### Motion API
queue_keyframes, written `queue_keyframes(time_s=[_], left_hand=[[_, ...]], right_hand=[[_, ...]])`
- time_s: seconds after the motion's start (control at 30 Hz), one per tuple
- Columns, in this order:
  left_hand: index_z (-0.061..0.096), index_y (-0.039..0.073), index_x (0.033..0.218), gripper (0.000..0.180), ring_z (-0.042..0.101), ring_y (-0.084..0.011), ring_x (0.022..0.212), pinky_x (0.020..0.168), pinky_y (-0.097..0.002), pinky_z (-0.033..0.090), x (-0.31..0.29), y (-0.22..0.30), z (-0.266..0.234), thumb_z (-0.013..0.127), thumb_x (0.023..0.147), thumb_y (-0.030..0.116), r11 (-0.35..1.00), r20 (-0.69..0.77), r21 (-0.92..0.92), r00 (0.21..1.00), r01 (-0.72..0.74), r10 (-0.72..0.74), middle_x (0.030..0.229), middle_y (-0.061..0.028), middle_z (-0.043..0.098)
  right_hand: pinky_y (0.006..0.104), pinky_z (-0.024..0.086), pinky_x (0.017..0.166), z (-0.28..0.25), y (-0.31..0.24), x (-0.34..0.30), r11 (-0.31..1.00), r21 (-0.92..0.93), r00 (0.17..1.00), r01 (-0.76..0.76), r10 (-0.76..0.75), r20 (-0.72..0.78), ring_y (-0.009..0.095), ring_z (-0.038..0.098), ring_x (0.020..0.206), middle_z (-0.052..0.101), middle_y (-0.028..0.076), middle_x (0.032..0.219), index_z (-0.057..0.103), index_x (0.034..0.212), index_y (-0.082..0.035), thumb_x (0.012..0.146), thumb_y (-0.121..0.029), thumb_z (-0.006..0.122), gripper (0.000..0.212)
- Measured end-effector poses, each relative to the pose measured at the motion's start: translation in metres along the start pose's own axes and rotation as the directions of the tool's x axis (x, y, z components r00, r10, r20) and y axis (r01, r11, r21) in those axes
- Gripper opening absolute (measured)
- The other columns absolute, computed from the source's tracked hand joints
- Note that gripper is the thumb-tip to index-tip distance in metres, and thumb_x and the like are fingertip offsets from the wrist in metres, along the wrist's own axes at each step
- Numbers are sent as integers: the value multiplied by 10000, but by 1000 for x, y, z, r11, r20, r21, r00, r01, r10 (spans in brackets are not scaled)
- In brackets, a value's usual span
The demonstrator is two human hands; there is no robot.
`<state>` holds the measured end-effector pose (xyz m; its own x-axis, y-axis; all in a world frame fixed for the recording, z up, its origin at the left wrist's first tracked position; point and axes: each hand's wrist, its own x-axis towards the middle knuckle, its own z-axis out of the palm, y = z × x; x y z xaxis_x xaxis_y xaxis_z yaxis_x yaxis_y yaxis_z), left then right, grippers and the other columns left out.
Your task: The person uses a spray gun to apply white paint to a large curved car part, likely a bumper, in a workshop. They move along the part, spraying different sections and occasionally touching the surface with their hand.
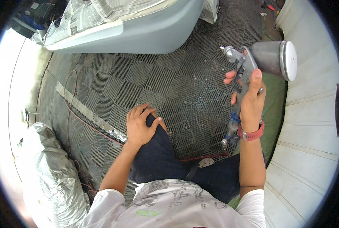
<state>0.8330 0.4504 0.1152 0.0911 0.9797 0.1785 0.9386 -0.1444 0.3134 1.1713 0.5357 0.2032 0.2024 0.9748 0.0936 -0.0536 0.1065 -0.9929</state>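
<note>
My right hand (252, 99) is closed round the handle of a metal spray gun (246, 68), held up at the right. Its grey cup (269, 57) with a pale round lid sticks out to the right, and the nozzle points to the upper left. Below the handle hangs a blue, clear-bodied fitting (232, 127). A red watch strap circles my right wrist. My left hand (140, 123) rests on my bent knee, fingers spread, holding nothing. Ahead of me is a grey car bumper or body panel (154, 36), partly covered with newspaper masking (97, 15).
Dark ribbed mats (139, 83) cover the floor. A thin red hose (68, 110) loops across the left side and passes near my legs. A silvery crumpled cover (51, 171) lies at the lower left. A white panelled wall (310, 133) stands close on my right.
</note>
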Motion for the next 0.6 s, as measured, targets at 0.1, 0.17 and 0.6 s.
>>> queue_keyframes(time_s=[0.1, 0.17, 0.6], left_hand=[[802, 117, 1192, 426, 620, -348, 1345, 1180, -540, 428, 6, 4, 7, 853, 891, 415, 1000, 11, 13, 1000, 11, -12, 1373, -110, 702], [811, 118, 1189, 435, 612, -342, 1353, 1199, -534, 410, 10, 8, 14, 844, 894, 436, 1000, 17, 6, 1000, 15, -15, 1373, -118, 704], [810, 134, 1222, 453, 573, -298, 1404, 1237, -522, 351, 36, 28, 38, 790, 935, 484, 999, 169, 22, 985, 29, -32, 1442, -89, 680]], right_hand=[[256, 491, 517, 23, -17, -18, 999, -25, 996, -35, 37, 82, 162, 723, 861, 758, 108, 1012, 623, 1484, -6, 1179, -571, 352, 696], [248, 495, 524, 42, -26, -33, 998, -28, 985, -59, 63, 160, 154, 721, 869, 754, 103, 1014, 611, 1499, -12, 1179, -561, 372, 678], [242, 512, 503, 93, -53, -45, 995, 41, 944, -92, 74, 321, 143, 739, 847, 764, 116, 1003, 622, 1471, 13, 1171, -588, 384, 712]])
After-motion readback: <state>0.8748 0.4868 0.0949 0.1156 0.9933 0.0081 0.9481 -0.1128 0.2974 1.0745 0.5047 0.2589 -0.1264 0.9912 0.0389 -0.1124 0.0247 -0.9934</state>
